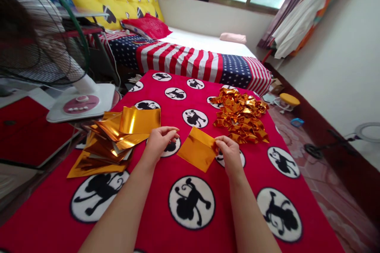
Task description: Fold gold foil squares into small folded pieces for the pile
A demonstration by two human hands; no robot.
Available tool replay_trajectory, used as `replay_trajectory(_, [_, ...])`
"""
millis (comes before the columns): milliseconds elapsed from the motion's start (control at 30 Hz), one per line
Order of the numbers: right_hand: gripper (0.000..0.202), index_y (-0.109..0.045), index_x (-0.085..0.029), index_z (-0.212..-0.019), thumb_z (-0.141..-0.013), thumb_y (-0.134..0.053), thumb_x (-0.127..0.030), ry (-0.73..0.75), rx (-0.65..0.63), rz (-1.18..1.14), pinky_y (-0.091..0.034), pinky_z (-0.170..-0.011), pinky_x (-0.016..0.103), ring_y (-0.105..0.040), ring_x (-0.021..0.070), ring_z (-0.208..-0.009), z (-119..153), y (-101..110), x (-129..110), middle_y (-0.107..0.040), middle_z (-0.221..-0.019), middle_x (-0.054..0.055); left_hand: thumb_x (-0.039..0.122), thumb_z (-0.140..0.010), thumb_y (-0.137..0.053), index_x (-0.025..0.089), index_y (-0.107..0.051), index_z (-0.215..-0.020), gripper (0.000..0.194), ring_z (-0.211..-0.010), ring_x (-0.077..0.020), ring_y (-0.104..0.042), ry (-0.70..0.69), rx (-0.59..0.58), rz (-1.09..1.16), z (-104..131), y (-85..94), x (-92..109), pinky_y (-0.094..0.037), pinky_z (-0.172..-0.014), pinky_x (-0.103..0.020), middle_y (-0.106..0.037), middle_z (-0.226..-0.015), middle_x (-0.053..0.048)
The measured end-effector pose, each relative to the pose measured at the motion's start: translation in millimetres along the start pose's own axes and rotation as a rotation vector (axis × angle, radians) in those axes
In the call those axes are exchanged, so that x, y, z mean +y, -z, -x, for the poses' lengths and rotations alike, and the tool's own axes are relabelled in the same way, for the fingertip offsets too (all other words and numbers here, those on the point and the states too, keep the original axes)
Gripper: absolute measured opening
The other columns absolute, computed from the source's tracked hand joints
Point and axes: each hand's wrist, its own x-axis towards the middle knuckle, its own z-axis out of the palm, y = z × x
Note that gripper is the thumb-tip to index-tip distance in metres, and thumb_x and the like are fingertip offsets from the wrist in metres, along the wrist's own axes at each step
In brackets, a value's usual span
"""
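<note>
Between my hands is a square sheet of gold foil paper [197,149], tilted cornerwise over the red cloth. My right hand [229,152] pinches its right corner between thumb and fingers. To the left of the sheet and apart from it, my left hand [162,142] has its fingers bent together; whether anything is in them cannot be made out. A loose, fanned stack of gold foil sheets [118,138] lies left of my left hand. Beyond my right hand sits a heap of folded gold foil pieces [240,114].
The red cloth with monkey prints [160,213] covers the surface before me. A fan's white base [84,102] stands at the left beside a red box [29,130]. Behind is a bed with a flag-patterned cover [190,59]. A yellow stool [289,99] is on the floor at right.
</note>
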Motion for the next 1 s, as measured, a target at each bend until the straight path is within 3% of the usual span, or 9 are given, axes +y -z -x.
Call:
replay_trajectory(133, [0.013,-0.064,-0.017,-0.070,-0.069,-0.063,-0.030,-0.018,0.011,-0.005,-0.034,-0.043,0.022,-0.045,0.0100,-0.045,-1.1,-2.4,11.1,-0.058,-0.054,-0.003,0.053,-0.067,-0.070,0.013,-0.071,-0.075,0.041,-0.055,-0.0122,-0.059,0.001,-0.122,0.023,5.8,-10.5,-3.7,-0.041,-0.048,-0.019,-0.070,-0.067,-0.006])
replay_trajectory(267, [0.019,-0.065,-0.017,-0.076,-0.074,-0.065,-0.036,-0.003,0.004,0.005,-0.035,-0.044,0.022,-0.046,0.0097,-0.046,-1.0,-5.2,23.6,-0.059,-0.057,-0.003,0.049,-0.063,-0.076,0.014,-0.067,-0.069,0.037,-0.059,-0.0134,-0.059,-0.079,-0.195,-0.038,7.2,-19.7,-14.1,-0.045,-0.053,-0.021,-0.068,-0.066,-0.003])
replay_trajectory(500, [0.041,-0.063,-0.019,-0.111,-0.079,-0.064,-0.045,0.081,0.093,-0.028,-0.050,-0.060,0.025,-0.059,0.0134,-0.068,3.8,-18.6,30.1,-0.066,-0.090,0.004,0.047,-0.064,-0.077,0.014,-0.066,-0.080,0.038,-0.062,-0.0136,-0.063,-0.011,-0.069,0.199,4.6,-30.3,-27.5,-0.049,-0.055,-0.021,-0.069,-0.073,-0.002])
replay_trajectory(700, [0.040,-0.056,-0.020,-0.113,-0.079,-0.068,-0.037,0.126,0.127,-0.140,-0.048,-0.062,0.023,-0.060,0.0129,-0.071,7.6,-26.2,27.0,-0.062,-0.082,0.000,0.042,-0.069,-0.075,0.014,-0.064,-0.080,0.032,-0.066,-0.0151,-0.066,-0.047,-0.124,0.165,6.3,-37.1,-31.4,-0.052,-0.061,-0.022,-0.071,-0.075,-0.003])
replay_trajectory(833, [0.044,-0.051,-0.023,-0.113,-0.074,-0.072,-0.027,0.162,0.154,-0.159,-0.048,-0.063,0.022,-0.059,0.0106,-0.065,8.7,-25.5,25.6,-0.059,-0.073,-0.006,0.030,-0.070,-0.074,0.017,-0.057,-0.110,0.046,-0.080,-0.0182,-0.070,-0.083,-0.197,0.196,8.7,-37.8,-31.7,-0.056,-0.070,-0.027,-0.072,-0.094,-0.006])
replay_trajectory(933, [0.029,-0.057,-0.022,-0.099,-0.074,-0.072,-0.026,0.136,0.079,-0.112,-0.045,-0.059,0.021,-0.055,0.0097,-0.060,8.1,-21.4,28.9,-0.057,-0.069,-0.006,0.026,-0.074,-0.070,0.022,-0.052,-0.126,0.056,-0.084,-0.0183,-0.070,-0.147,-0.250,0.213,8.3,-35.3,-30.4,-0.056,-0.072,-0.028,-0.070,-0.101,-0.005])
replay_trajectory(1000, [0.017,-0.062,-0.021,-0.089,-0.076,-0.070,-0.027,0.119,-0.001,-0.083,-0.047,-0.061,0.022,-0.057,0.0111,-0.064,7.7,-18.6,31.7,-0.060,-0.072,-0.003,0.025,-0.076,-0.068,0.020,-0.062,-0.117,0.042,-0.086,-0.0183,-0.069,-0.210,-0.271,0.138,6.6,-32.5,-29.6,-0.055,-0.075,-0.027,-0.071,-0.098,-0.005])
